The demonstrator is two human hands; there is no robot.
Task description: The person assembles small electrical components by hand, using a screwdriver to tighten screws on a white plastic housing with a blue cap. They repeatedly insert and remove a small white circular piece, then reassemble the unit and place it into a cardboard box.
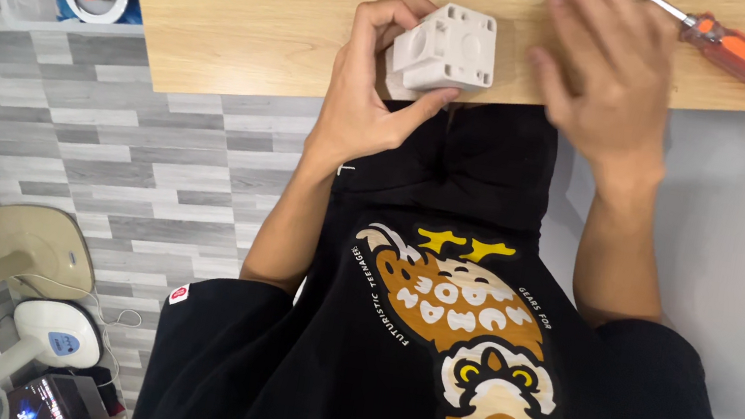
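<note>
1. Head view looked down past a black shirt (427, 368) to both hands at the near bench (254, 11) edge.
2. Left hand (365, 99) gripped a white block (445, 52) at that edge.
3. Right hand (603, 72) lay blurred, fingers spread, palm down, empty.
4. Beyond it lay an orange screwdriver (741, 54).

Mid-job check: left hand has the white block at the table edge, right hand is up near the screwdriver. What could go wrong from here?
1. The white plastic block sits in the left hand right at the wooden table edge; a loose grip could drop it to the floor.
2. The right hand is motion-blurred near the orange-handled screwdriver, which lies by the table's side edge and might get knocked off.
</note>
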